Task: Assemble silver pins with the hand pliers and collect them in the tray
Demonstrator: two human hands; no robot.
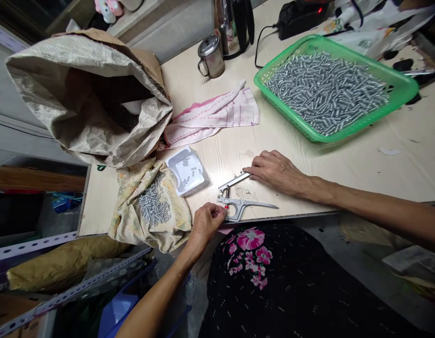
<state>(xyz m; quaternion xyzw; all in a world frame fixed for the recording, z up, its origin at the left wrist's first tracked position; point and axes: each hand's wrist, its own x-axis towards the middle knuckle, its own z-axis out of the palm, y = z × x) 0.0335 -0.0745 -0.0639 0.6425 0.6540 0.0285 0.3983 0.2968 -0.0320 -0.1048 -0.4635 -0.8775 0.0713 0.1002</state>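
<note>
A metal plier-like hand press point(238, 206) lies at the table's near edge. My right hand point(277, 170) rests flat on the table, its fingertips on the tool's upper handle. My left hand point(207, 222) is pinched closed at the tool's jaw, beside a small spring point(227, 192) standing in it; what the fingers hold is too small to name. Left of that hand, a heap of small metal springs point(154, 206) lies on a patterned cloth point(133, 197). A white plastic tray point(187, 171) holds a few springs.
A green basket point(400, 89) full of springs stands at the back right. A large crumpled paper sack point(87, 94) sits at the left, a pink-white towel point(217, 115) beside it. A metal mug point(210, 56), a kettle point(234, 23) and a black charger are further back.
</note>
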